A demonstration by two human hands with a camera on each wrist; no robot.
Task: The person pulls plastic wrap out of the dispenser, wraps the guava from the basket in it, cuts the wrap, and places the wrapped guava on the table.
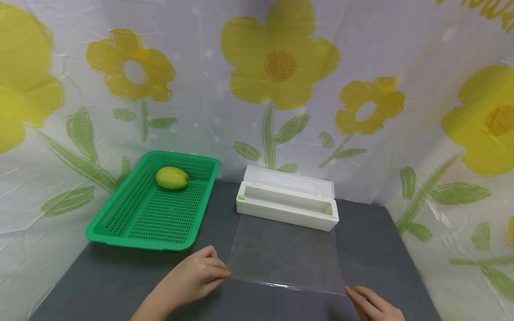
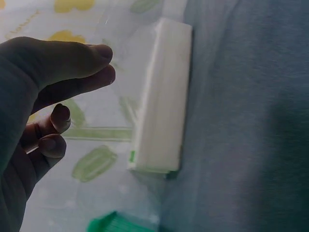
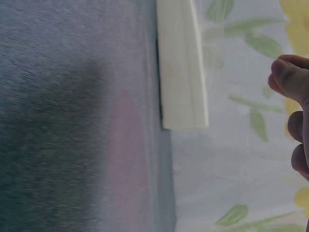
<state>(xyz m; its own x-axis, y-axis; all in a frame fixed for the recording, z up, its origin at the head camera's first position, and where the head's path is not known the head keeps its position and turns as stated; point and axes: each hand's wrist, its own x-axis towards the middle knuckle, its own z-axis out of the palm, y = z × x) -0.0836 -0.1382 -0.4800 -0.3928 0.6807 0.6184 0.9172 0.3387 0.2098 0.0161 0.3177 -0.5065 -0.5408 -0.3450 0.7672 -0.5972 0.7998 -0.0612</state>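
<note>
A clear sheet of plastic wrap (image 1: 285, 258) stretches out from the front of a long white wrap dispenser box (image 1: 287, 214), whose lid stands raised at the back. My left hand (image 1: 196, 276) pinches the sheet's near left corner between thumb and forefinger. At the near right corner, my right hand (image 1: 373, 305) pinches the wrap the same way. The sheet's near edge hangs taut between both hands and shines. In the left wrist view, the thumb and forefinger (image 2: 104, 53) meet at their tips. The right wrist view shows the same pinch, with the other fingers curled.
A green plastic basket (image 1: 140, 244) with slotted walls stands at the left, holding a yellow-green oval fruit (image 1: 172, 178). Dark grey cloth covers the table (image 1: 369, 249). Behind and beside it hangs a white curtain (image 1: 192, 120) printed with yellow flowers.
</note>
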